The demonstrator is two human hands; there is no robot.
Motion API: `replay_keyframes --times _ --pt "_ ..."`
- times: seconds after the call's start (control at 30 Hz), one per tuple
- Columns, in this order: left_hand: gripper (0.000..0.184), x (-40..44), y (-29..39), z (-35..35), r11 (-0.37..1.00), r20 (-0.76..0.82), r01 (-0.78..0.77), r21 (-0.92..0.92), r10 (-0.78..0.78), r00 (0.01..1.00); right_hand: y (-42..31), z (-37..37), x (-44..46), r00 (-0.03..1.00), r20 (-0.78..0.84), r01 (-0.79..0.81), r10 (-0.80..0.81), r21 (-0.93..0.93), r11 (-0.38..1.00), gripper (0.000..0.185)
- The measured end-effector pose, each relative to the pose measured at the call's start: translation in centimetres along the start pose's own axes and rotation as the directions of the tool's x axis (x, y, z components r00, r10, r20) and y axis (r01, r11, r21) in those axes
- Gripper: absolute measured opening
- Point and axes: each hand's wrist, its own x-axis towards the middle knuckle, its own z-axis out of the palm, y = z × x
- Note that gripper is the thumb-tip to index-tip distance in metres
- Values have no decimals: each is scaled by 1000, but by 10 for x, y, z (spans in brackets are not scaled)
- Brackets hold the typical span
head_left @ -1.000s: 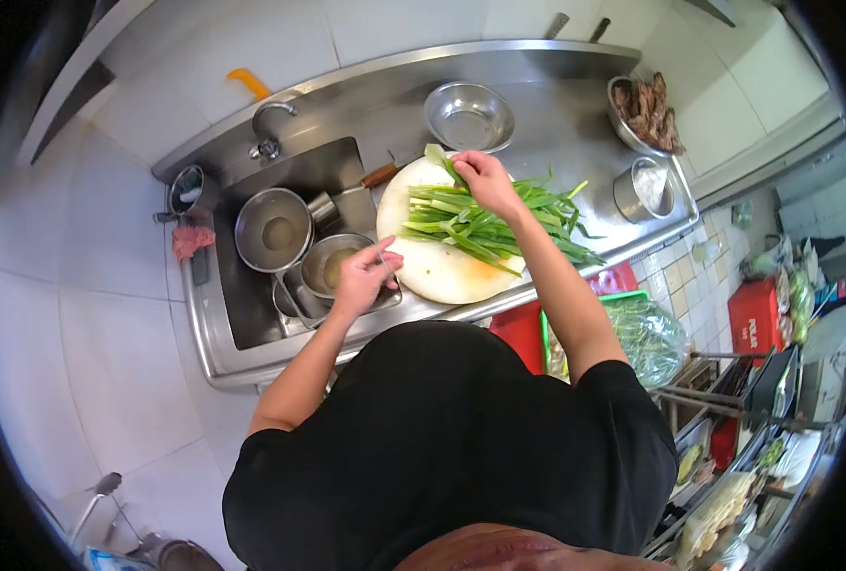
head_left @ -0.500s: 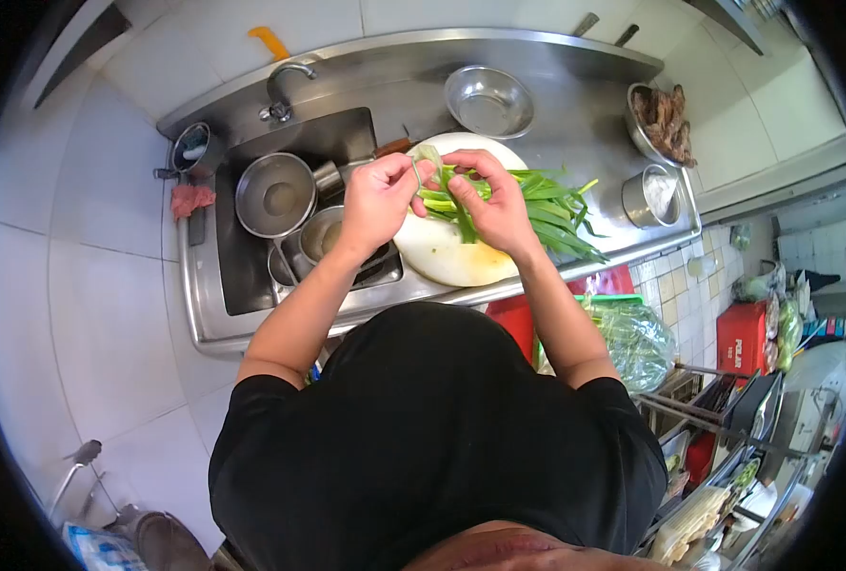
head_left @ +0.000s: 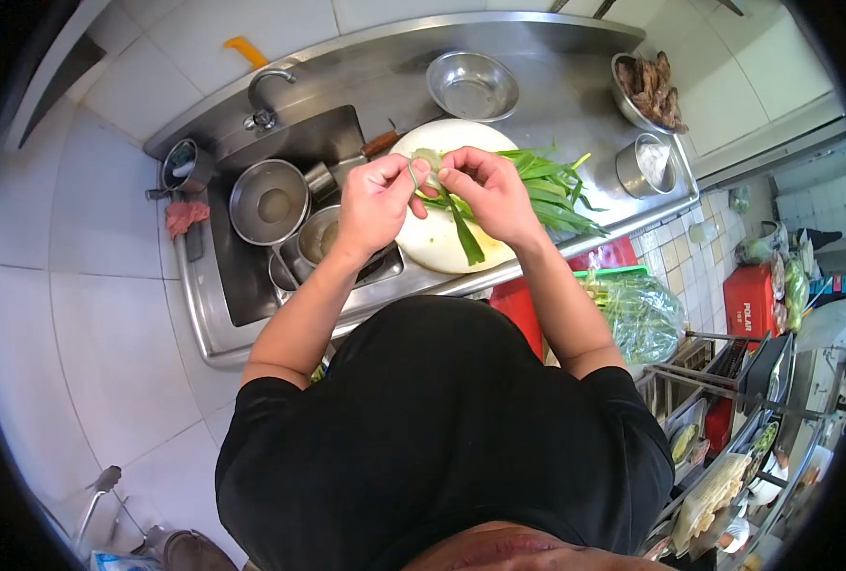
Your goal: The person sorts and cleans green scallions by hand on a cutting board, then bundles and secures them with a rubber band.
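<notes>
Over the round white cutting board (head_left: 427, 243), my left hand (head_left: 375, 205) is closed, its thumb and fingers pinching a pale, thin end of a leek-like green leaf (head_left: 467, 243). A thin greenish loop shows at the left fingertips. My right hand (head_left: 494, 195) pinches the same pale part (head_left: 429, 157) from the other side, and the darker end of the leaf hangs below. A bunch of leek-like greens (head_left: 561, 195) lies on the board and counter, to the right of my right hand. The wooden handle of a tool (head_left: 381, 144) shows at the board's upper left.
At left, the sink (head_left: 237, 276) holds several metal pots (head_left: 268, 200) beneath a faucet (head_left: 261, 119). Behind the board stands a metal bowl (head_left: 472, 88). Further right are a bowl of brown pieces (head_left: 649, 90) and a metal container (head_left: 646, 164). Bagged greens (head_left: 637, 319) are beside my right arm.
The view has shifted slightly. My right fingers have come closer to my left fingertips, and the dark end of the leaf now hangs longer and lower over the board.
</notes>
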Motion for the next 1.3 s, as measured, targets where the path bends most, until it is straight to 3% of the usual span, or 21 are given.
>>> replay_keyframes --times 0.07,0.17,0.4,0.47,0.5,0.53,0.6,0.63,0.67,0.73,0.77,0.83,0.9,0.97,1.13,1.3 --pt "33 0 -2 1 998 12 -3 -57 4 1000 0 -1 -1 994 99 -78 54 253 964 14" --pt "33 -1 0 3 995 26 -21 -97 23 999 5 -2 -1 986 144 -138 90 371 918 13" --pt "32 -4 -2 5 999 -36 -45 -18 44 998 2 1 -3 997 64 -59 38 361 931 15" --pt "32 -5 2 7 998 -124 -50 47 56 991 -7 7 -6 993 -80 81 -84 -38 996 22" --pt "32 -6 2 8 998 -124 -51 46 56 991 -14 13 -8 980 -136 123 -144 -153 981 27" --pt "31 -6 3 9 996 -142 -62 69 72 987 -14 16 -8 980 -137 123 -145 -153 980 27" --pt "31 -8 2 11 993 -158 -75 93 89 983 -13 20 -8 852 -187 358 -489 -474 805 25" --pt "29 -9 -1 13 991 -167 -114 73 125 978 -10 20 -7 749 -167 414 -641 -637 650 24" --pt "28 -10 -3 14 987 -177 -153 53 160 971 -8 20 -7 749 -167 414 -641 -638 649 24" --pt "26 -15 -5 18 980 -163 -196 14 196 967 -7 20 -9 615 -102 460 -782 -759 461 23" --pt "27 -18 -6 19 971 -151 -238 -27 231 961 -7 20 -10 615 -101 461 -782 -759 460 23" --pt "27 -23 -5 23 965 -167 -262 -29 253 953 -8 20 -13 476 -19 473 -879 -837 274 24" --pt "27 -29 -6 28 958 -183 -284 -32 273 944 -9 20 -16 463 11 478 -886 -845 240 25" --pt "30 -32 -9 31 929 -207 -337 -154 303 930 -12 18 -17 449 39 482 -893 -852 205 27" --pt "34 -32 -16 28 881 -163 -325 -344 284 945 -18 16 -18 385 79 528 -919 -836 149 30" --pt "36 -31 -15 28 831 -118 -263 -490 235 965 -22 15 -19 394 73 532 -916 -831 162 26"
